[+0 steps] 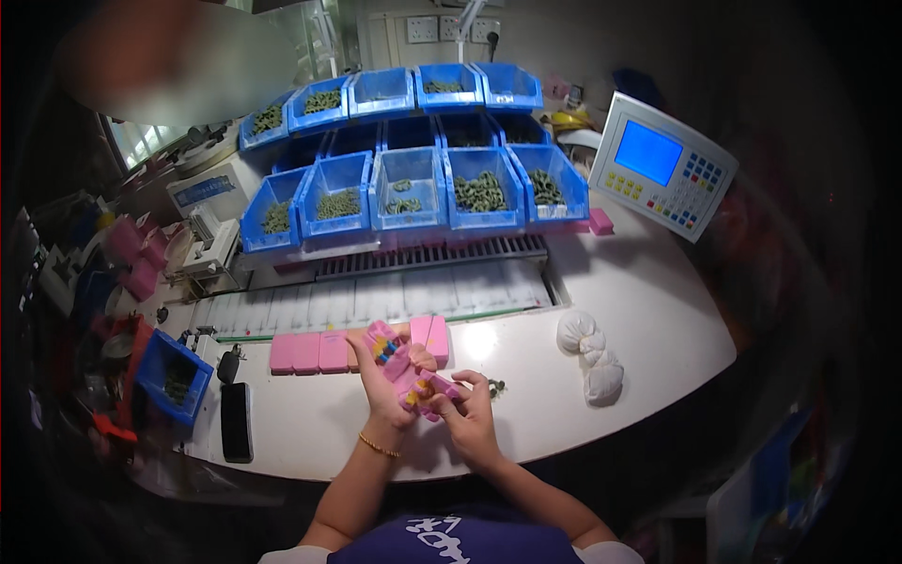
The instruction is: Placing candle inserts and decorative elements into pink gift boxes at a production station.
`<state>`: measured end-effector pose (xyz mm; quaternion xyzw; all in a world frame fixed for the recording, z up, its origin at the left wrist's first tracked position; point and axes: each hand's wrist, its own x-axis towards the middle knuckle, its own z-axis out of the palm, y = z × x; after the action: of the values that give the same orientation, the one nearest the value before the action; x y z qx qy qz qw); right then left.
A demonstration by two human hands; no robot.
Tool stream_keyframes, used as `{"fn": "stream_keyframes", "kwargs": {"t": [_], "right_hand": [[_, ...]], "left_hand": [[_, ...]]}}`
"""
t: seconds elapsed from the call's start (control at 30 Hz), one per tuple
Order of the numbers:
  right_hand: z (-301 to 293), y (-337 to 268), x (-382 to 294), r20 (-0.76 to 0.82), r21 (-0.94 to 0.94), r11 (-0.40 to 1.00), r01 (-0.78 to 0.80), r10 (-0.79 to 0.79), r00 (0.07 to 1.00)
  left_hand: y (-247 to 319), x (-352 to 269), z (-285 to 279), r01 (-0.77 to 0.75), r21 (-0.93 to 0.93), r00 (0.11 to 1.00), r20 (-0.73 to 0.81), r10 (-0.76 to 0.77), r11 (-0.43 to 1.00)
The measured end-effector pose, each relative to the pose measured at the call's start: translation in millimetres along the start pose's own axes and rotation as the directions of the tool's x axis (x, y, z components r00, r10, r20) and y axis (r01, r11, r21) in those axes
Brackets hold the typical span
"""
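Note:
My left hand [386, 388], with a gold-coloured bracelet at its wrist, is turned palm up and holds a pink piece [398, 370] that looks like an opened rubber mould with yellow and blue parts. My right hand [471, 419] grips the lower right end of the same pink mould with thumb and fingers, near a yellow part. Behind the hands, a row of pink blocks [304, 352] lies along the worktop. Just right of my right hand lie small dark green pieces [497, 387], partly hidden by the fingers.
Blue bins [407, 211] with green pieces stand in tiers at the back. A control panel with a lit blue screen [648, 152] is at the right, above a knotted white bag [592, 356]. A black phone [237, 423] and a blue bin [173, 377] lie at the left.

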<state>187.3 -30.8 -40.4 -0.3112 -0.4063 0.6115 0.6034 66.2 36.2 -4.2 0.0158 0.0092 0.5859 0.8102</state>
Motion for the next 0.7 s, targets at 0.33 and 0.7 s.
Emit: {"fn": "stream_keyframes", "kwargs": {"t": [0.33, 0.7], "right_hand": [[-161.7, -112.9, 26.8, 0.026, -0.941, -0.325, -0.095, -0.347, 0.937], [-61.0, -98.7, 94.9, 0.708, -0.667, -0.112, 0.736, -0.400, 0.581]], "left_hand": [[36.2, 55.1, 20.0, 0.149, 0.684, 0.934, -0.334, 0.125, 0.714], [13.4, 91.3, 2.6, 0.280, 0.790, 0.954, -0.292, -0.067, 0.545]]}}
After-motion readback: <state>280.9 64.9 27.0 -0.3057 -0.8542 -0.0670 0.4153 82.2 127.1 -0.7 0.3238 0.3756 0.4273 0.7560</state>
